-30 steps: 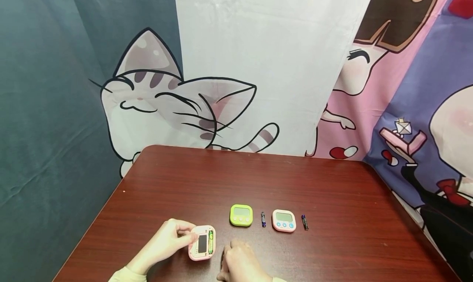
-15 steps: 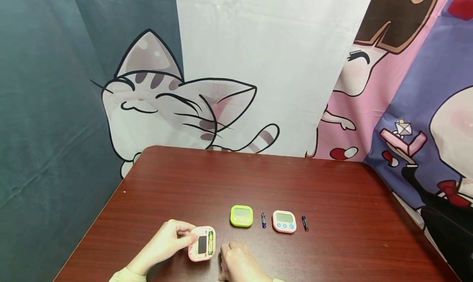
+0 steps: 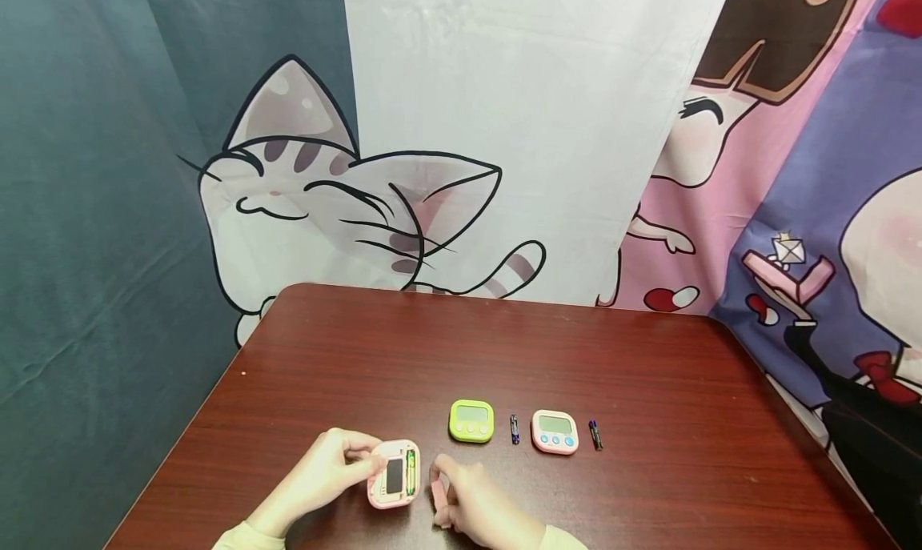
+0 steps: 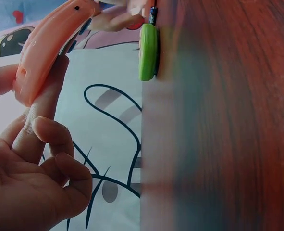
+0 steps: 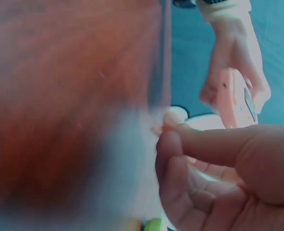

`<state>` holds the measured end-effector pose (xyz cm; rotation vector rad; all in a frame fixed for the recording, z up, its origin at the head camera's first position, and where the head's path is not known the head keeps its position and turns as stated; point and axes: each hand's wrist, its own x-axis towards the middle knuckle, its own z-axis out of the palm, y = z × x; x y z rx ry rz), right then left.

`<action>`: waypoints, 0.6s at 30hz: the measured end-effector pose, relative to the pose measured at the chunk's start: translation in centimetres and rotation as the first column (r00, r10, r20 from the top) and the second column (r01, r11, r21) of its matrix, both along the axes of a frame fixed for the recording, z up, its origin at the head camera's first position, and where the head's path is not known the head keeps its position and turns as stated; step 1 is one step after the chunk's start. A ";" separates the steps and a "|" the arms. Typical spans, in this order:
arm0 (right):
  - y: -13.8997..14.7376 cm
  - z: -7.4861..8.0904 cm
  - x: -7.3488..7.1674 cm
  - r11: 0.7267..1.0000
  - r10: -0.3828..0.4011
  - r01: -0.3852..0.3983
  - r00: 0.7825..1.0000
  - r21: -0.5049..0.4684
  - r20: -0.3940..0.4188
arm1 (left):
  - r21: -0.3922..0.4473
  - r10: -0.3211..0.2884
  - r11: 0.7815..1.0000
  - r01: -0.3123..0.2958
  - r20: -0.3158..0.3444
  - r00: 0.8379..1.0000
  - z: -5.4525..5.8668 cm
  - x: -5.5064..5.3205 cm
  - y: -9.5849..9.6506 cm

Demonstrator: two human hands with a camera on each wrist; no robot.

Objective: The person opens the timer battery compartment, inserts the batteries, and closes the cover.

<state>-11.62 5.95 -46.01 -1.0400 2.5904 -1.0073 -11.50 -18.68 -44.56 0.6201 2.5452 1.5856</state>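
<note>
I log remotely: 1 pink timer (image 3: pixel 394 475), back up w/ exposed batt. (image 3: pixel 411 471), gripped at its edge by L hand (image 3: pixel 331 467) above surface (image 3: pixel 360 358), presumably for access; R hand (image 3: pixel 474 498), just beside, apparently pinches small pink pc. (image 3: pixel 440 495), poss. cover, mostly hidden.

The held timer (image 3: pixel 393 490) is pale pink with a dark rectangle and a green-and-yellow battery (image 3: pixel 410 471). The lime-green timer (image 3: pixel 471 422) has a greyish screen; the whitish timer (image 3: pixel 555 433), edged in pink, has blue buttons. The loose batteries (image 3: pixel 515 429) are dark blue and black. The counter (image 3: pixel 504 350) is reddish brown with streaky grain, the sleeves (image 3: pixel 248 537) pale yellow. The backdrop (image 3: pixel 547 134) runs slate green, white, pink and violet-blue, its white cat (image 3: pixel 259 250) striped mauve-grey.
</note>
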 end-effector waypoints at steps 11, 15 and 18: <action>0.7 0.8 -0.9 0.964 0.029 -0.013 0.998 -0.267 0.056 | -0.014 0.008 1.000 -0.008 0.001 1.000 0.0 0.0 0.0; 0.8 1.0 -0.9 0.952 0.014 0.006 0.998 -0.307 0.063 | -0.010 0.008 1.000 -0.008 0.000 1.000 0.1 -0.1 0.0; 0.8 1.2 -0.9 0.941 -0.006 0.026 0.998 -0.337 0.061 | -0.009 0.009 1.000 -0.009 0.004 1.000 0.1 -0.1 0.1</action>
